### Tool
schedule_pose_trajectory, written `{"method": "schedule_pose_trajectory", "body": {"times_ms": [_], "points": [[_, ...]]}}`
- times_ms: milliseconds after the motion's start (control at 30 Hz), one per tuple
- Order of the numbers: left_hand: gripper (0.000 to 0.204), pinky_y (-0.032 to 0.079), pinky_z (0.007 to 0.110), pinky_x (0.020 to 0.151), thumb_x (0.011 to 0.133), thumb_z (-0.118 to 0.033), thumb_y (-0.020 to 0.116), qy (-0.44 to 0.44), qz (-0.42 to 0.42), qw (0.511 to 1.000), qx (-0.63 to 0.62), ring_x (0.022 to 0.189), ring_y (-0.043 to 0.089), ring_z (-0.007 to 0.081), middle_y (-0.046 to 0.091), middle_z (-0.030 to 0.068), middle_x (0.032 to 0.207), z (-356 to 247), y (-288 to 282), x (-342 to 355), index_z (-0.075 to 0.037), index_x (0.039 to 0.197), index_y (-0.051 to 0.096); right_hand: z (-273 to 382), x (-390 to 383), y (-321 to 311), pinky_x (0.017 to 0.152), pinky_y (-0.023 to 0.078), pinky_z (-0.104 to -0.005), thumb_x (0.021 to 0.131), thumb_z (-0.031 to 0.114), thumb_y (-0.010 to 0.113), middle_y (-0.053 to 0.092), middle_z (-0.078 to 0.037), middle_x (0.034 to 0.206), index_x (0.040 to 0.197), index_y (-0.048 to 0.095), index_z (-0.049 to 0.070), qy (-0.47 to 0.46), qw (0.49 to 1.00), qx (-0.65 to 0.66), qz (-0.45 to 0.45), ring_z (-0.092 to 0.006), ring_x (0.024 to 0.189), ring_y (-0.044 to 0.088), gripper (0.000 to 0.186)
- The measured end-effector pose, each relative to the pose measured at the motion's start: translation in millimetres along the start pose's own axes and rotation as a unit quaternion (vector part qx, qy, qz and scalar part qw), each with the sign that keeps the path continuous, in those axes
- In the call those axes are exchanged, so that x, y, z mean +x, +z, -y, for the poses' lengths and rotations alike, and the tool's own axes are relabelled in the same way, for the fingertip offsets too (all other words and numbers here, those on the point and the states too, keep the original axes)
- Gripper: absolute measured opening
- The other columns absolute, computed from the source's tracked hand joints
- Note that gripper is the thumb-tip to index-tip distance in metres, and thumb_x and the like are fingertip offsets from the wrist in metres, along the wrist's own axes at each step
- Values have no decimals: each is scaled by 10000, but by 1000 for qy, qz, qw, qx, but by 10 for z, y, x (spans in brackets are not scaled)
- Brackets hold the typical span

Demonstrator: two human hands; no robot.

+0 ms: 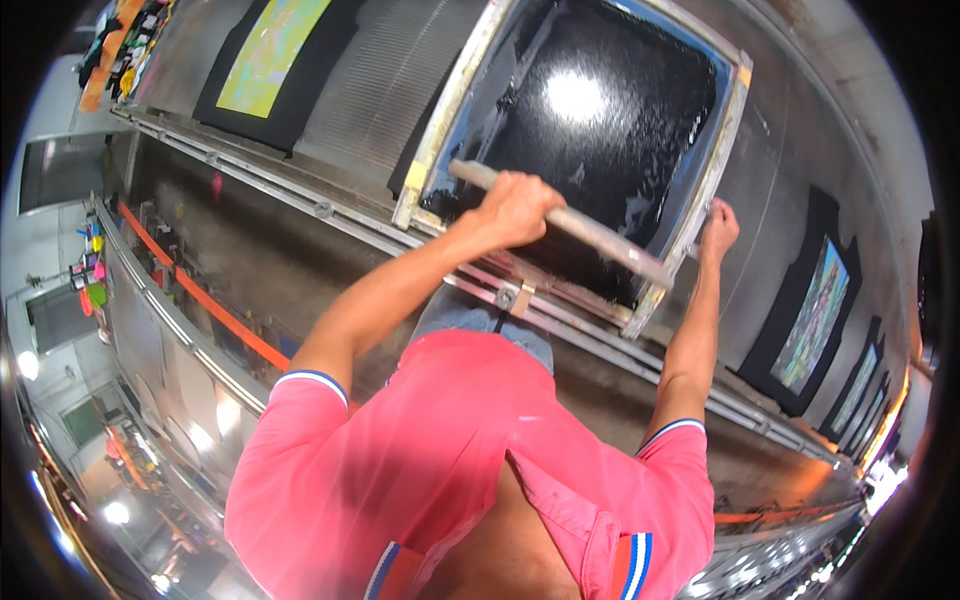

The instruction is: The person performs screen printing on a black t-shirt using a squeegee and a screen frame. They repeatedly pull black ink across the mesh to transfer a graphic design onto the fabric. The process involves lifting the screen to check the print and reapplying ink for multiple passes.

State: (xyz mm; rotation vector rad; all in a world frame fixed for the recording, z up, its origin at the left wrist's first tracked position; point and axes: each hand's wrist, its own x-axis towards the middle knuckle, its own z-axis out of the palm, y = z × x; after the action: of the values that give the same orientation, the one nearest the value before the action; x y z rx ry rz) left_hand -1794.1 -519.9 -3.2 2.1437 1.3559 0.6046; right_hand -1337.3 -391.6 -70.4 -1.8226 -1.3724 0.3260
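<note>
My left hand is closed around the wooden handle of a squeegee. The squeegee lies slantwise across the near part of a screen printing frame. Glossy black ink covers most of the mesh, with blue showing along its borders. At the frame's right outer side, near the closest corner, my right hand has its fingers closed on the edge. The squeegee's blade is hidden under its handle, and whatever lies beneath the screen is mostly covered.
A long metal printing table with a rail runs along its near side. On it, a black shirt with a yellow-green print lies to the left. Another black shirt with a blue-green print is at the right, with more beyond. An orange strip borders another table behind.
</note>
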Motion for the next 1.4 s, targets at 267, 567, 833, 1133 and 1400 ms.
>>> {"method": "schedule_pose_trajectory", "body": {"times_ms": [267,567,833,1133,1400], "points": [[359,549,480,770,736,-43,608,-61,89,992,62,844,700,378,723,182,853,134,-144,209,-156,1022,794,-21,12,70,840,532,-384,896,282,654,754,-156,969,1012,777,92,-3,998,-62,-24,-307,912,724,254],[272,557,495,808,698,-59,678,-94,287,951,67,951,704,408,727,240,904,-158,802,554,-2,950,762,87,-17,228,879,522,-434,896,302,620,739,-195,989,1023,775,123,27,993,-112,2,-384,968,700,269],[301,553,424,703,538,-22,765,-111,499,859,9,867,730,352,724,267,846,377,608,1172,120,799,719,202,-54,112,901,512,-455,919,285,570,730,-206,1043,1064,761,122,83,989,-118,25,-403,1020,684,290],[269,547,502,778,696,-58,620,-38,92,990,95,866,703,399,720,201,837,654,-76,1874,-99,908,781,2156,146,454,894,544,-414,721,370,850,708,-154,1160,1108,749,106,-242,818,-310,421,-324,1074,680,479],[385,558,480,878,723,-324,832,-54,33,972,226,974,714,347,748,168,981,1622,-668,3846,-189,1079,778,2008,2123,1310,802,563,-484,774,355,817,737,-182,909,1051,762,130,-254,824,-408,301,-359,889,715,361]]}}
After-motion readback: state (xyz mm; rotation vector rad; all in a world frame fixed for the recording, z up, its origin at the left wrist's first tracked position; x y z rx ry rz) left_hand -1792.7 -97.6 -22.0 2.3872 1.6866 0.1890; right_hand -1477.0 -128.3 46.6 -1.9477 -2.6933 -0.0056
